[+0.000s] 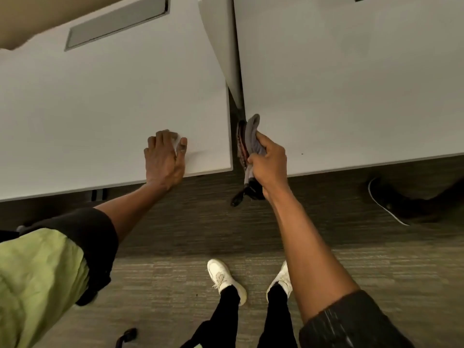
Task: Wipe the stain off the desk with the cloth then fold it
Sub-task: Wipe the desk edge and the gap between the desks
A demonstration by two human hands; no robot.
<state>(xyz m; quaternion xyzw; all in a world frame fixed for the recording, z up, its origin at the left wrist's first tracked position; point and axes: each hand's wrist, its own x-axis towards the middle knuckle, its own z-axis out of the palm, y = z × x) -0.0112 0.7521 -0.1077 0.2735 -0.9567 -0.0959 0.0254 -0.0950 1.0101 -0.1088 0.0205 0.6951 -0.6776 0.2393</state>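
My left hand (164,156) lies palm-down near the front edge of the left white desk (100,109), with a small white piece of cloth or tissue (177,139) pinched under its fingertips and thumb. My right hand (267,160) grips a bunched grey cloth (252,136) with dark red patterned edges, held upright over the gap between the two desks, at the front left corner of the right white desk (351,84). A dark strap hangs from below that hand. No stain shows clearly on either desk, apart from a tiny dark speck (302,153) on the right one.
A grey cable-cover panel (115,23) is set into the left desk at the back. A light divider panel (222,46) stands between the desks. Below are carpet, my white shoes (226,278), and another person's dark shoe (391,199) under the right desk.
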